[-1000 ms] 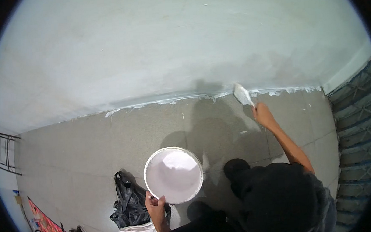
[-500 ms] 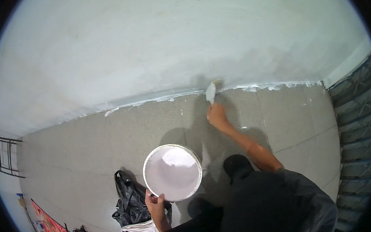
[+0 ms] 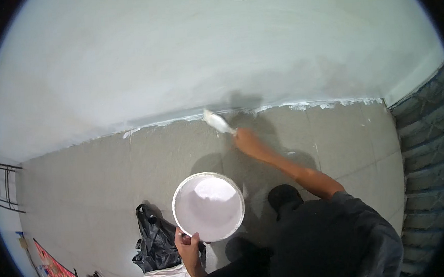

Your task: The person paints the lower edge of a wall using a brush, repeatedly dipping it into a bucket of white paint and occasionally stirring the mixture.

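Just beyond the right hand (image 3: 245, 141), the brush (image 3: 217, 122), probably light and soft-tipped, is gripped by its handle end; the left hand (image 3: 189, 249) holds the likely heavier bucket (image 3: 185, 197) at its near edge.

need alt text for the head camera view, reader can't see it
The right hand holds a white brush at the base of a pale wall, while the left hand grips a round bucket at its edge. A black plastic bag lies on the grey tiled floor.

The bucket (image 3: 206, 174) in the left hand (image 3: 189, 248) is white and pale pink. The brush (image 3: 218, 122) in the right hand (image 3: 245, 141) is white.
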{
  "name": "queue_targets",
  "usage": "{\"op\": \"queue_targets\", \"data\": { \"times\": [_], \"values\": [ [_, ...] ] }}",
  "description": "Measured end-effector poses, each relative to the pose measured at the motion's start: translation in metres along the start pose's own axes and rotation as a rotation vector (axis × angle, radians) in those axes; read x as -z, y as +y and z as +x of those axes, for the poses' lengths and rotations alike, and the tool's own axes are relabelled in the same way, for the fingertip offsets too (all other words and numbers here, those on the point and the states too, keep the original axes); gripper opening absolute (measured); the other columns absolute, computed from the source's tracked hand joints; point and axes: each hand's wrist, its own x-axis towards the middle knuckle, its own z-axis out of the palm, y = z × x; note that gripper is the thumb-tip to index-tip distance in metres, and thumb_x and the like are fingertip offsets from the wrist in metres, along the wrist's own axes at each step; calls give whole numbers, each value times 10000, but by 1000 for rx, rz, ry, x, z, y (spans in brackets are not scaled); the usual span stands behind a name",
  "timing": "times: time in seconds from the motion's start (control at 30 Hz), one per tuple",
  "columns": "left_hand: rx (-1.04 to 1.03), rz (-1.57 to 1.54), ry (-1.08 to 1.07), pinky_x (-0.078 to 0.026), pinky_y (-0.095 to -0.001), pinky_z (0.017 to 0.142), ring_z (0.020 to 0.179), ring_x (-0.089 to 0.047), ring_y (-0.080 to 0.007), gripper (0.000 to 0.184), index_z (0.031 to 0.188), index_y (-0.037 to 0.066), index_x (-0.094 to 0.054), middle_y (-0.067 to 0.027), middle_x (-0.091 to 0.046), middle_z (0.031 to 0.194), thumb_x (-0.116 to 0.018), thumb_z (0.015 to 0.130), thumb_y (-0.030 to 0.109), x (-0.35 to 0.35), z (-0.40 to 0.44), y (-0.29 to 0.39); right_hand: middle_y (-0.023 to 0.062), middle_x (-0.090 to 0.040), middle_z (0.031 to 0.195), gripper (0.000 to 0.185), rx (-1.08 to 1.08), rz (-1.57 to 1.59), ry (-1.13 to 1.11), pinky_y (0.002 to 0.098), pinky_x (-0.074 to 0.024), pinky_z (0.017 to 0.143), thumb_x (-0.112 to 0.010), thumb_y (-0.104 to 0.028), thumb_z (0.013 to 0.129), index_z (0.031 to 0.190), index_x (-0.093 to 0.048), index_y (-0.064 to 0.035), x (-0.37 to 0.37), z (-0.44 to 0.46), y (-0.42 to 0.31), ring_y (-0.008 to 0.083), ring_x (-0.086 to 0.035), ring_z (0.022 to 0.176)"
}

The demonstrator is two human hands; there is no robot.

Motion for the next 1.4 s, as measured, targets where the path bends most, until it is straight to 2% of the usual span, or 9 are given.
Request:
{"op": "queue_targets", "data": {
  "times": [0.27, 0.33, 0.43, 0.53, 0.63, 0.87, 1.17, 1.27, 1.4],
  "values": [
    [1, -74, -6, -453, -252, 767, 833, -576, -129, 370, 1102, -15, -466, -75, -585, 950, -544, 743, -62, -3, -1, 5, 264, -596, 763, 244, -220, -311, 148, 476, -471, 582, -515, -147, 845, 923, -540, 83, 104, -38, 110, 407, -591, 635],
    [0, -53, 8, -450, -253, 771, 840, -573, -129, 369, 1102, -17, -467, -72, -581, 953, -548, 743, -54, -5, 0, 6, 277, -579, 693, 278, -97, -327, 316, 472, -443, 555, -508, -168, 863, 796, -561, 96, 123, -64, 136, 420, -570, 593],
    [10, -64, -8, -440, -248, 784, 856, -566, -128, 387, 1114, -20, -465, -70, -575, 969, -557, 739, -39, 0, 2, -2, 278, -545, 593, 386, -281, -149, 310, 468, -408, 518, -506, -195, 878, 637, -551, 103, 159, -93, 156, 422, -553, 544],
    [10, -65, -15, -427, -248, 803, 880, -553, -127, 393, 1116, -19, -469, -70, -570, 977, -568, 736, -18, 1, 2, -2, 263, -502, 505, 465, -249, -172, 534, 459, -381, 485, -502, -219, 885, 549, -528, 101, 163, -96, 173, 393, -546, 486],
    [8, -51, -17, -427, -257, 807, 886, -552, -135, 399, 1117, -21, -473, -75, -570, 982, -570, 730, -8, 2, 1, -3, 256, -509, 511, 437, -334, -73, 515, 461, -382, 470, -500, -220, 878, 585, -552, 99, 146, -74, 180, 376, -553, 474],
    [-43, -23, -1, -426, -259, 806, 874, -556, -136, 410, 1114, -13, -476, -67, -570, 973, -550, 710, -18, -2, 2, -2, 217, -520, 502, 404, -258, 82, 475, 422, -402, 462, -485, -203, 881, 620, -547, 99, 106, -39, 96, 328, -545, 439],
    [0, 28, -50, -418, -266, 837, 908, -553, -152, 445, 1150, -22, -465, -86, -570, 1029, -565, 718, 19, 3, 0, -1, 94, -466, 457, 416, -94, 103, 104, 323, -339, 361, -493, -243, 904, 599, -533, 37, 94, -60, 88, 138, -461, 397],
    [-58, -63, 4, -432, -224, 750, 825, -558, -109, 370, 1077, -12, -481, -55, -578, 937, -554, 715, -36, -2, 0, -2, 51, -525, 594, 265, -453, 706, 34, 303, -336, 385, -473, -192, 907, 725, -530, -8, 111, -78, 97, 131, -467, 467],
    [-40, -68, -31, -435, -236, 767, 839, -563, -116, 389, 1101, -17, -478, -58, -585, 952, -572, 723, -3, 8, 4, -14, 9, -441, 637, 178, -700, 1172, 110, 212, -226, 325, -449, -181, 916, 843, -486, -23, 121, -59, 133, 60, -355, 446]
  ]
}}
